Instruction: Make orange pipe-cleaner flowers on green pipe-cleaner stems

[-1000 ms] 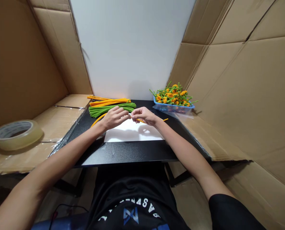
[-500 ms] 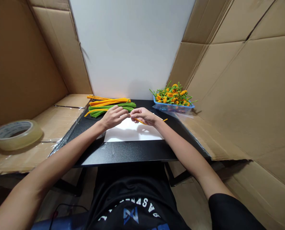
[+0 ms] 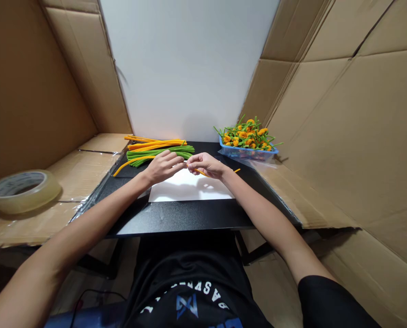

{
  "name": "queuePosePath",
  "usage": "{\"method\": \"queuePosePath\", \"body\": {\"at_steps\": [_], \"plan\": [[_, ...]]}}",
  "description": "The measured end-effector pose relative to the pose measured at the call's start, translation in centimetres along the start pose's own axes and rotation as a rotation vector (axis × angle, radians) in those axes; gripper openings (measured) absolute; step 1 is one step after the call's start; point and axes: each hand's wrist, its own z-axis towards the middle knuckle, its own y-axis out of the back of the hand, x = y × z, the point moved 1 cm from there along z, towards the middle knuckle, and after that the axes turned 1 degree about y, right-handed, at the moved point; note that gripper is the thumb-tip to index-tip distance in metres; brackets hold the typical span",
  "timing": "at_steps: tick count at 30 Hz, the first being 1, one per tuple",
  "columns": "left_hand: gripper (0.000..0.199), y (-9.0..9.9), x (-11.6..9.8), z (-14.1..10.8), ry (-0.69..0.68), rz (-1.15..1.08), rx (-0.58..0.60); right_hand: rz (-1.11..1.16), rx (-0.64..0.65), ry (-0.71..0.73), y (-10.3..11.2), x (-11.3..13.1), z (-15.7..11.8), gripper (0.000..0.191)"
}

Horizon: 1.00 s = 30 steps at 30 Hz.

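- Black table [image 3: 189,216], white paper [image 3: 176,193] lying on it.
- Left hand [image 3: 164,167] and right hand [image 3: 206,165] nearly meet above the paper, both pinching an orange strip [image 3: 135,160], probably one piece, its ends sticking out.
- Green strips [image 3: 174,152] lie just beyond the left hand, orange bundle [image 3: 158,145] behind.
- Blue basket [image 3: 247,154] of orange flowers [image 3: 242,135], back right.

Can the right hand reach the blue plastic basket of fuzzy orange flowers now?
Probably yes: the blue plastic basket is beyond the right hand, with nothing standing between, though this hand appears occupied, pinching a thin orange fuzzy stem.
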Motion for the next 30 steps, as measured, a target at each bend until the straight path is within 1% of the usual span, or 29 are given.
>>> {"method": "queuePosePath", "body": {"at_steps": [5,9,15,18,22,25,27,30], "plan": [[0.016,0.11,0.1,0.04,-0.023,0.007,-0.017,0.044,0.012,-0.003,-0.11,-0.28,0.11,0.029],[0.016,0.02,0.28,-0.04,-0.015,-0.037,-0.029,0.055,0.012,0.002,-0.14,-0.47,0.18,0.027],[0.021,-0.24,0.48,-0.23,0.045,-0.135,0.019,0.001,-0.013,0.001,0.12,-0.4,0.21,0.029],[0.021,-0.23,0.49,-0.2,0.055,-0.159,0.019,-0.034,-0.006,0.008,0.24,-0.33,0.19,0.031],[0.023,-0.09,0.6,-0.19,0.033,-0.096,0.024,-0.028,-0.022,0.018,0.04,-0.11,0.12,0.033],[0.022,0.0,0.72,-0.27,0.007,-0.025,0.035,0.0,-0.003,-0.015,-0.24,0.13,-0.03,0.034],[0.02,0.03,0.72,-0.29,-0.013,-0.017,0.035,-0.028,0.008,-0.033,-0.24,0.25,-0.09,0.034],[0.02,0.03,0.6,-0.2,-0.035,-0.032,0.055,-0.107,-0.036,-0.037,0.09,0.23,-0.03,0.033]]}}
